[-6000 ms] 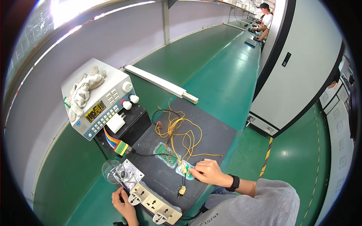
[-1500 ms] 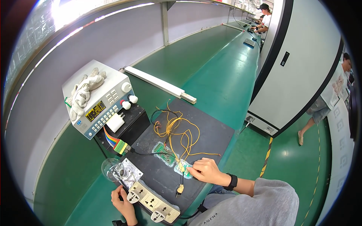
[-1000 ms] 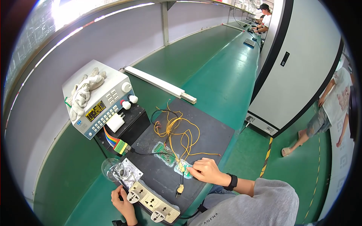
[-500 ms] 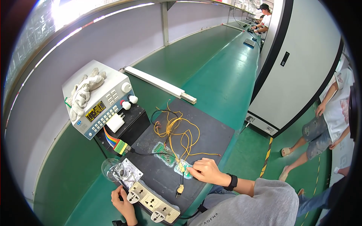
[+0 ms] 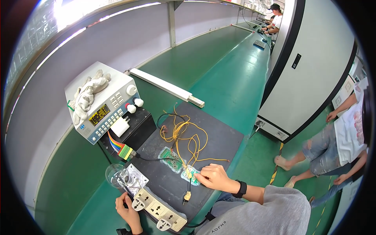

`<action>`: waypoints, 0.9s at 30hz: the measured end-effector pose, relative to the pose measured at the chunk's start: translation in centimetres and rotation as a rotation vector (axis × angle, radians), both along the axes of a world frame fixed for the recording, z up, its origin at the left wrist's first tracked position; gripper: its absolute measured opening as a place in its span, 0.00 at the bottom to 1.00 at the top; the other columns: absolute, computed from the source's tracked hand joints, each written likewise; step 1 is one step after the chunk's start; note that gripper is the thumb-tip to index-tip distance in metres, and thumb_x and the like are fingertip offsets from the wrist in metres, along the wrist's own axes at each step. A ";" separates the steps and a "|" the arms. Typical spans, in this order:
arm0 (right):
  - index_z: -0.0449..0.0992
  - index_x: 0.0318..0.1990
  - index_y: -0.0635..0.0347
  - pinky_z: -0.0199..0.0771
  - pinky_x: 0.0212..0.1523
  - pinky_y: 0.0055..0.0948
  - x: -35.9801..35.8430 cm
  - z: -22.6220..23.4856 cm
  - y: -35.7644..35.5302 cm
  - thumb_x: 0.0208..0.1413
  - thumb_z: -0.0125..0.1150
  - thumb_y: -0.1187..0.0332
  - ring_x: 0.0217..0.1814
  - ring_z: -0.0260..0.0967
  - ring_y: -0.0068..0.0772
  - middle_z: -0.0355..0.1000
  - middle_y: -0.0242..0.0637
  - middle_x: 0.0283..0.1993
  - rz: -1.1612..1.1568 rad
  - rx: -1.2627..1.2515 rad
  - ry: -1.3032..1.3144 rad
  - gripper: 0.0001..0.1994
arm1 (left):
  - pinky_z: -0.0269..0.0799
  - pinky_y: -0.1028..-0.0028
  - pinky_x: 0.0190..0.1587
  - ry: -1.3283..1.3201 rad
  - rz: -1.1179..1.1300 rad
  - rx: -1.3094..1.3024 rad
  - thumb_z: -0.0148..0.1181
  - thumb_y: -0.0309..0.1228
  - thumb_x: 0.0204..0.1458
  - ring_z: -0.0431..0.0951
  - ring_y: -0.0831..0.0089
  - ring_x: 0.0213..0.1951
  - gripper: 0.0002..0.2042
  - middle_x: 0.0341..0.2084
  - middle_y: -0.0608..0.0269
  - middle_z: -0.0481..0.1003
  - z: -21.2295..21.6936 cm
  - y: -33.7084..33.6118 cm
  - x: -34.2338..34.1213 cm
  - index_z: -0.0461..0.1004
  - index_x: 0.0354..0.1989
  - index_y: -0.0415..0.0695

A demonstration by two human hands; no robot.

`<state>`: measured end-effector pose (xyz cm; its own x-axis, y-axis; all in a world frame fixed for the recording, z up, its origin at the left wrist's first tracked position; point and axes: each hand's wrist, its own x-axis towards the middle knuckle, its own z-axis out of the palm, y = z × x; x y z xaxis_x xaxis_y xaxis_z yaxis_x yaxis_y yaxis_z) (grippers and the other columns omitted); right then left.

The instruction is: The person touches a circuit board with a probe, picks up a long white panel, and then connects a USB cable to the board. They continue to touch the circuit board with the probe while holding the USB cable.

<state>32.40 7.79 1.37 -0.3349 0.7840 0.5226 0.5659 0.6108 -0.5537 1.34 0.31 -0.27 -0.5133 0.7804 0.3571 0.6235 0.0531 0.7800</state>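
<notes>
Circuit board (image 5: 190, 174) under right hand's (image 5: 213, 178) fingertips.

The power strip (image 5: 158, 209) covers the fingers of the left hand (image 5: 128, 209), so its grip cannot be told. At five o'clock the grey sleeve (image 5: 274, 211) runs off the lower edge. At three o'clock a passer-by (image 5: 337, 137) is blurred and cut by the rim. The meter's display (image 5: 98, 115) is too small to read.

The scene is viewed by a single head-worn fisheye camera, aimed steeply down and forward from close above the black mat (image 5: 203, 145) on the green bench (image 5: 219, 66), whose straight edges are bent toward the rim.
</notes>
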 end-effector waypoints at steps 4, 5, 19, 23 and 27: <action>0.64 0.11 0.60 0.54 0.19 0.31 0.0 -0.2 -0.1 0.50 0.62 0.68 0.13 0.57 0.34 0.57 0.35 0.11 -0.004 -0.008 0.013 0.18 | 0.62 0.70 0.36 -0.013 -0.001 -0.008 0.54 0.25 0.52 0.68 0.67 0.29 0.06 0.25 0.59 0.70 -0.1 -0.1 -0.1 0.75 0.35 0.36; 0.64 0.11 0.60 0.54 0.19 0.31 0.0 -0.1 -0.1 0.50 0.62 0.68 0.13 0.57 0.34 0.57 0.35 0.11 -0.002 -0.006 0.004 0.18 | 0.62 0.70 0.36 -0.013 -0.001 -0.009 0.54 0.25 0.52 0.68 0.67 0.29 0.06 0.25 0.59 0.70 -0.1 -0.1 -0.1 0.75 0.35 0.36; 0.64 0.11 0.59 0.54 0.20 0.31 0.1 -0.3 0.0 0.50 0.62 0.68 0.13 0.57 0.35 0.57 0.35 0.11 -0.001 0.004 -0.011 0.19 | 0.61 0.70 0.37 -0.008 -0.004 -0.012 0.54 0.25 0.53 0.68 0.67 0.30 0.06 0.26 0.60 0.71 -0.1 0.0 -0.1 0.75 0.35 0.36; 0.64 0.11 0.59 0.54 0.20 0.31 0.0 -0.3 0.0 0.50 0.62 0.68 0.13 0.57 0.35 0.57 0.35 0.11 -0.002 0.011 0.004 0.19 | 0.61 0.70 0.37 -0.007 -0.004 -0.012 0.54 0.25 0.53 0.68 0.67 0.30 0.06 0.26 0.59 0.71 -0.2 0.0 -0.2 0.75 0.35 0.36; 0.64 0.11 0.59 0.54 0.19 0.31 0.0 -0.1 0.0 0.50 0.62 0.68 0.13 0.57 0.34 0.57 0.35 0.11 -0.001 0.004 0.014 0.19 | 0.62 0.70 0.37 -0.019 0.002 -0.014 0.54 0.25 0.53 0.68 0.67 0.30 0.06 0.26 0.59 0.71 -0.3 -0.1 -0.1 0.75 0.35 0.36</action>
